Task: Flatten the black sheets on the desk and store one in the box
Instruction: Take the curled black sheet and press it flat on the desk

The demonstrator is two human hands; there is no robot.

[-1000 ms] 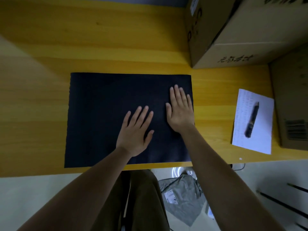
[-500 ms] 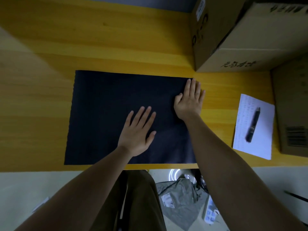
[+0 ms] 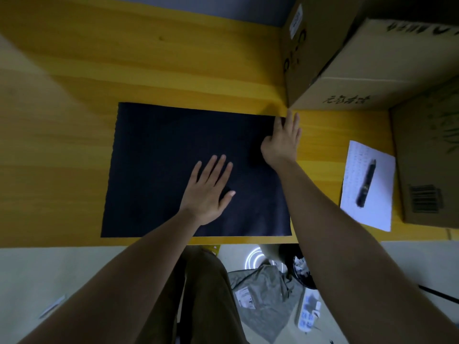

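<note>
A black sheet [image 3: 161, 165] lies flat on the yellow wooden desk [image 3: 173, 70], close to the desk's front edge. My left hand [image 3: 211, 189] rests palm down on the sheet's middle, fingers spread. My right hand [image 3: 283, 140] lies at the sheet's far right corner, fingers reaching past the edge onto the wood. A large cardboard box [image 3: 360, 58] stands at the back right, just beyond my right fingertips. I cannot tell whether more than one sheet is stacked here.
A second cardboard box [image 3: 429, 157] stands at the right edge. In front of it lies a white paper [image 3: 370, 184] with a dark pen [image 3: 366, 183] on it. Below the desk are my legs, a grey bag [image 3: 265, 294] and a bin.
My right hand has slid from the sheet's right middle up to its far right corner. My left hand has stayed in place on the sheet.
</note>
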